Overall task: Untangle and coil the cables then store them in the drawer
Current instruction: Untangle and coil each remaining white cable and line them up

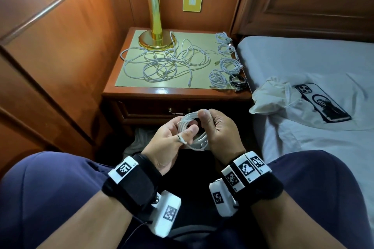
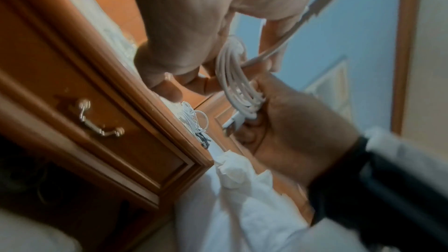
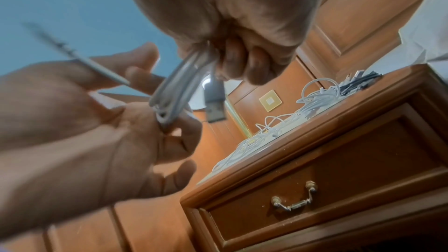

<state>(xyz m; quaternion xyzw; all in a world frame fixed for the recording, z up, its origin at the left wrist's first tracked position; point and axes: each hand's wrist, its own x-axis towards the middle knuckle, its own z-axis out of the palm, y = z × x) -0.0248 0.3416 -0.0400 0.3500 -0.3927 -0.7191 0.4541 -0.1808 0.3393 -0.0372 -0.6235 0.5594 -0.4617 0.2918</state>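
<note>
Midway through the coiling step: white cable [image 1: 191, 127] wound into a small coil and held above the lap, in front of the closed drawer [image 1: 153, 110] of the nightstand [image 1: 176, 91]. Right hand [image 1: 219, 129] closed in a fist around one side of the coil, thumb on top, USB plug [image 3: 214, 102] hanging below the curled fingers. Left hand [image 1: 172, 143] at the opposite side, thumb and forefinger pinching the free tail, remaining fingers loosely spread under the loops. Tail end blurred in both wrist views, so its exact length not determinable. On the nightstand top, well apart from the hands: a loose tangle of white cables [image 1: 166, 60] beside the lamp base [image 1: 153, 39], and near the right edge a row of finished coils [image 1: 224, 60], one of them black [image 1: 238, 81]. Phone [image 1: 321, 102] and crumpled white cloth [image 1: 271, 95] on the bed [image 1: 303, 56], not part of the task. Next move, judged from this layout: tail to be wrapped around or tucked through the loops to lock them, coil then set with the others, tangle addressed after that. Drawer handle [image 3: 294, 196] untouched; storing step not yet begun.
</note>
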